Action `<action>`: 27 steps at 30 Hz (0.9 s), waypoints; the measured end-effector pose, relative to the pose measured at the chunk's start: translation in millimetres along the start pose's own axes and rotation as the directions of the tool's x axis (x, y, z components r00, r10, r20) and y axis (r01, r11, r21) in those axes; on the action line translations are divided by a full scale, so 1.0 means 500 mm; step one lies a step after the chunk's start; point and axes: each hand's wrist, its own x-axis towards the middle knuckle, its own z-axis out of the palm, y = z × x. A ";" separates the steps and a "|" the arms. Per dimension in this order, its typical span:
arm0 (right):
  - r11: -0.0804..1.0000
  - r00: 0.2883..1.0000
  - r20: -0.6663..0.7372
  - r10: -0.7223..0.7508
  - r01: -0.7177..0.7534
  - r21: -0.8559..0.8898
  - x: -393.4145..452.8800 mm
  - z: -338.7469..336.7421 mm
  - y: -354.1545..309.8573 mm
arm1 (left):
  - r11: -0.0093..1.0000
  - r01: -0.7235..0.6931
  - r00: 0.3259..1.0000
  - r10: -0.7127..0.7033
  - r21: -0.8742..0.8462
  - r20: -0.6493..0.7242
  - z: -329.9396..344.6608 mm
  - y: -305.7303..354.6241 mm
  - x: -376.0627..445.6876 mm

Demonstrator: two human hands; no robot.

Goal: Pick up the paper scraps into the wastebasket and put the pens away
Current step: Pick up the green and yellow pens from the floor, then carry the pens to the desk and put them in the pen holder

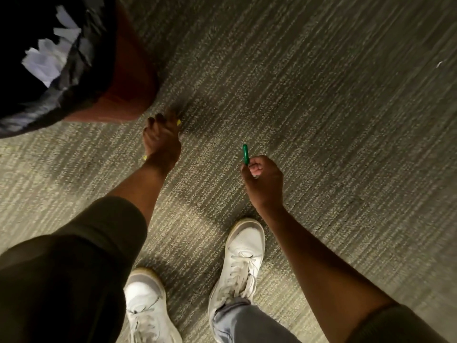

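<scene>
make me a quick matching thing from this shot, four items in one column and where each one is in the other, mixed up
Column 1:
1. green pen
2. paper scraps
3. left hand
4. white scrap

Column 2:
A. alone on the carpet, far right
B. inside the black-lined wastebasket
C. gripped in the right hand
D. down at the carpet beside the wastebasket

Pairs: 1-C, 2-B, 3-D, 4-A

scraps [47,61] in wastebasket [128,78] (far left)
</scene>
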 end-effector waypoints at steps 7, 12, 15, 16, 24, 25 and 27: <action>0.997 0.997 -0.005 0.078 -0.077 0.031 -0.061 -0.059 -0.005 | 0.975 0.071 0.996 -0.056 -0.212 0.073 -0.050 0.016 -0.105; 0.980 0.983 0.026 0.181 -0.182 0.085 -0.132 -0.117 -0.045 | 0.965 0.042 0.973 0.019 -0.257 0.230 -0.119 0.059 -0.203; 0.951 0.956 0.055 0.288 -0.293 0.099 -0.167 -0.155 -0.080 | 0.923 0.079 0.962 0.029 -0.377 0.271 -0.174 0.094 -0.266; 0.939 0.947 0.059 0.316 -0.321 0.122 -0.177 -0.171 -0.093 | 0.910 0.098 0.957 0.025 -0.402 0.289 -0.194 0.108 -0.287; 0.885 0.924 0.055 0.378 -0.378 0.272 -0.288 -0.296 -0.209 | 0.716 0.153 0.948 0.089 -0.681 0.307 -0.368 0.239 -0.441; 0.889 0.930 0.038 0.367 -0.362 0.279 -0.302 -0.313 -0.225 | 0.700 0.158 0.951 0.082 -0.696 0.298 -0.394 0.249 -0.456; 0.888 0.936 0.012 0.353 -0.339 0.309 -0.329 -0.347 -0.261 | 0.668 0.184 0.953 0.057 -0.721 0.297 -0.445 0.268 -0.482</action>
